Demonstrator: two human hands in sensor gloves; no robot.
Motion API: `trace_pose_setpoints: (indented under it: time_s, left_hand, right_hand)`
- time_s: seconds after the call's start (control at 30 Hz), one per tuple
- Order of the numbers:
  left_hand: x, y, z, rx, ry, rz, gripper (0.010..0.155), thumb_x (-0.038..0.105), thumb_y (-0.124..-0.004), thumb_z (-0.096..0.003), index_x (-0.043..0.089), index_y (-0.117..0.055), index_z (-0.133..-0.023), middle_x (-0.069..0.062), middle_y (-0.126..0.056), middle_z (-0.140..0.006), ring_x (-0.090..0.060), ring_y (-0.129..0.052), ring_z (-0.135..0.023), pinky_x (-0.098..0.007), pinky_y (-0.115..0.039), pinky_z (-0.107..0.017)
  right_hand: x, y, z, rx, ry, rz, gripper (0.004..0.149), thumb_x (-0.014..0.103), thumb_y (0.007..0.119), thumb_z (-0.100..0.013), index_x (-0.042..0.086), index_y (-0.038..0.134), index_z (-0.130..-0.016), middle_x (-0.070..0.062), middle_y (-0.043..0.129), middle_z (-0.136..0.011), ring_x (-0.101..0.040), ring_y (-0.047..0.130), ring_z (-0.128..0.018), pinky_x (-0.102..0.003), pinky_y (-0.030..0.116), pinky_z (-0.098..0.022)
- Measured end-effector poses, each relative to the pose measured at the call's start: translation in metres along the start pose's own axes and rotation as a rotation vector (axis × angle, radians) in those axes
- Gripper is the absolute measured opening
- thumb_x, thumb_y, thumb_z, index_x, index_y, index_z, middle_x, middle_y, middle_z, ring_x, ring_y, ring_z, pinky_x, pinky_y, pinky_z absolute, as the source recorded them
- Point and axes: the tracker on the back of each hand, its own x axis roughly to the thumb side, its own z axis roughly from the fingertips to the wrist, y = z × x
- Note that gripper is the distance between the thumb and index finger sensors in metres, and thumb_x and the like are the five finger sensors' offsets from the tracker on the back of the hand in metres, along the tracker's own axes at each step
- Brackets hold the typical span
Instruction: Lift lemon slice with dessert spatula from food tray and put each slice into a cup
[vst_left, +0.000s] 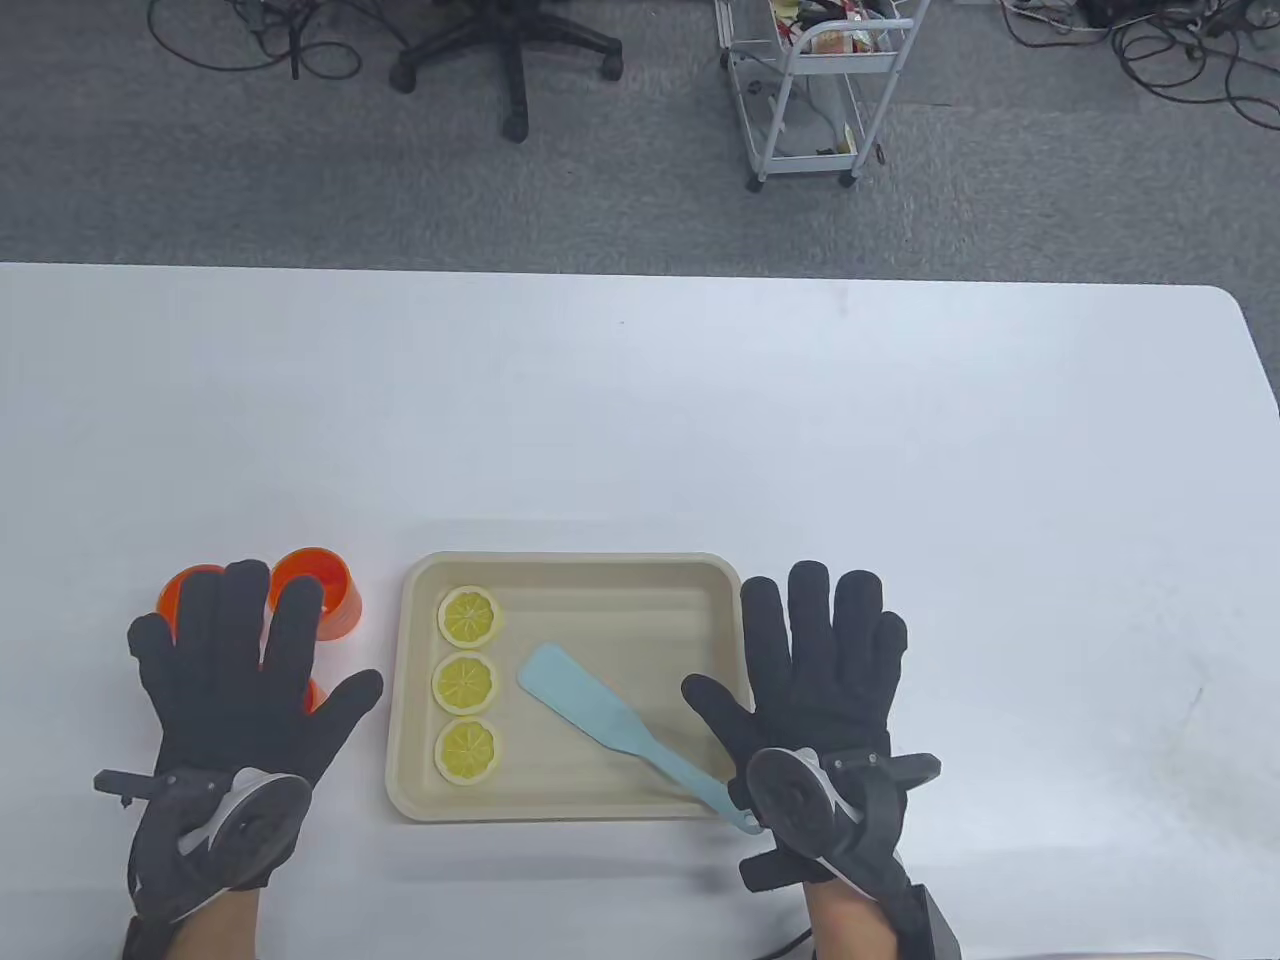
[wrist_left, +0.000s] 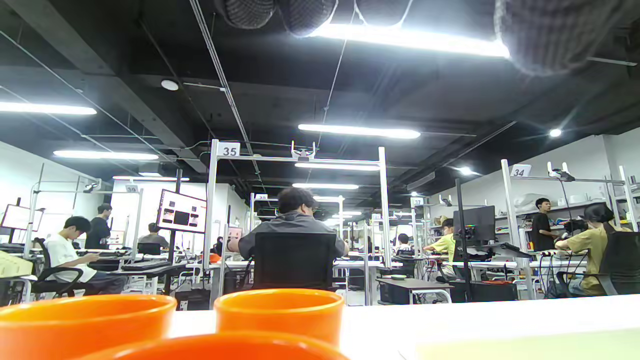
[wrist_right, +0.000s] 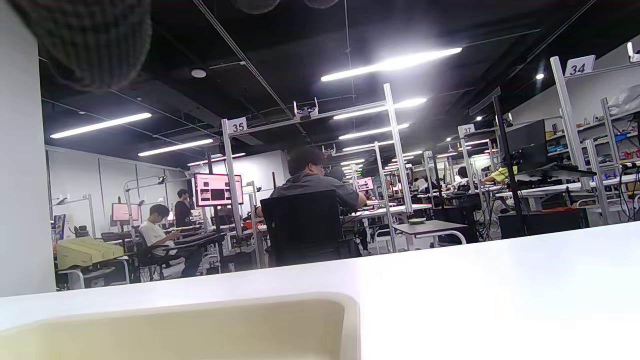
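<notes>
In the table view we see all three lemon slices (vst_left: 468, 680) lying in the food tray (vst_left: 570, 806), and the dessert spatula (vst_left: 620, 728) rests there too, untouched. Our left hand (vst_left: 240, 680) is spread flat above the orange cups (vst_left: 318, 590); our right hand (vst_left: 825, 675) is spread beside the tray. In the left wrist view the cups (wrist_left: 280, 312) show nothing inside, as far as visible. The right wrist view shows only the tray rim (wrist_right: 300, 302). We judge nothing is done yet.

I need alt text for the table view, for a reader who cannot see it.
Two black-gloved hands, left hand and right hand, lie open on a white table beside a beige tray holding three lemon slices and a blue spatula. Orange cups stand under the left fingers.
</notes>
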Motion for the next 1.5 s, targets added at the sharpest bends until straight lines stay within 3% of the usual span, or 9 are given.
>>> trace_pose_setpoints:
  time_s: [0.47, 0.87, 1.1, 1.33, 1.5]
  left_hand:
    - [-0.008, 0.005, -0.001, -0.006, 0.038, 0.033, 0.093, 0.075, -0.072, -0.0535, 0.033, -0.029, -0.124, -0.017, -0.028, -0.133, -0.052, -0.029, -0.121, -0.081, -0.027, -0.079]
    - [-0.048, 0.013, 0.004, -0.039, 0.149, 0.107, 0.092, 0.074, -0.074, -0.0533, 0.033, -0.031, -0.124, -0.017, -0.031, -0.133, -0.052, -0.030, -0.121, -0.082, -0.024, -0.078]
    - [-0.059, 0.008, 0.004, -0.170, 0.127, 0.157, 0.093, 0.073, -0.076, -0.0526, 0.031, -0.035, -0.124, -0.016, -0.043, -0.131, -0.052, -0.029, -0.121, -0.083, -0.021, -0.076]
    - [-0.062, -0.010, 0.001, -0.502, 0.147, 0.203, 0.098, 0.072, -0.081, -0.0502, 0.025, -0.038, -0.125, -0.017, -0.047, -0.130, -0.054, -0.026, -0.120, -0.084, -0.016, -0.074]
    - [-0.056, -0.025, -0.002, -0.680, 0.129, 0.154, 0.104, 0.071, -0.087, -0.0453, 0.022, -0.041, -0.125, -0.017, -0.052, -0.128, -0.056, -0.027, -0.118, -0.085, -0.016, -0.072]
  right_hand:
    - [0.000, 0.000, 0.001, 0.015, 0.001, -0.013, 0.091, 0.067, 0.077, -0.051, 0.032, 0.027, -0.118, -0.004, 0.021, -0.127, -0.041, 0.007, -0.117, -0.068, 0.018, -0.080]
    - [0.000, 0.001, 0.002, 0.028, -0.006, -0.011, 0.091, 0.067, 0.077, -0.051, 0.032, 0.027, -0.118, -0.004, 0.022, -0.127, -0.042, 0.007, -0.117, -0.068, 0.019, -0.080]
    - [0.001, 0.000, 0.005, 0.030, -0.011, -0.012, 0.090, 0.066, 0.077, -0.051, 0.032, 0.027, -0.118, -0.004, 0.023, -0.127, -0.042, 0.008, -0.117, -0.069, 0.018, -0.080]
    - [0.002, 0.001, 0.005, 0.051, -0.013, -0.013, 0.090, 0.066, 0.077, -0.051, 0.032, 0.028, -0.118, -0.005, 0.024, -0.127, -0.042, 0.008, -0.117, -0.068, 0.018, -0.080]
    - [0.002, 0.002, 0.005, 0.068, -0.019, -0.018, 0.089, 0.066, 0.077, -0.052, 0.032, 0.028, -0.118, -0.005, 0.024, -0.127, -0.043, 0.009, -0.117, -0.068, 0.018, -0.080]
